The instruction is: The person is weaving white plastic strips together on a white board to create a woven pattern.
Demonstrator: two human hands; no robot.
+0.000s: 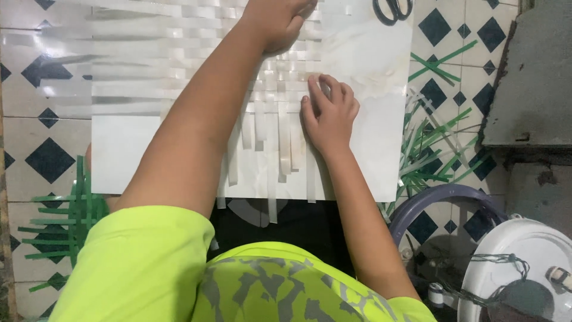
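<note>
Woven white strips [271, 77] form a partly finished mat that lies on a pale marbled board [369, 65], which rests flat on the tiled floor [36, 143] directly ahead of the person.

Orientation: one set of strips runs left to right, with long free ends fanning out to the left past the board edge. The crossing set runs toward and away from the person, with loose tails [271, 167] hanging over the near board edge.

Hand positions:
- Left hand [280, 21]: reaches across to the far edge of the weave, fingers curled and pressing down on the strips. Whether a strip is pinched under the fingers cannot be told.
- Right hand [328, 113]: lies flat and spread at the right border of the weave, fingertips [316, 83] touching the outermost lengthwise strip. It grips nothing.

Key relation: the open, unwoven edge lies between the two hands, nearer the right hand. The left hand holds the far end of the same column.

Surroundings: black-handled scissors [393, 9] lie at the far right of the board, well apart from both hands. Green strips [435, 143] are scattered on the floor to the right, and more [65, 220] to the near left.
</note>
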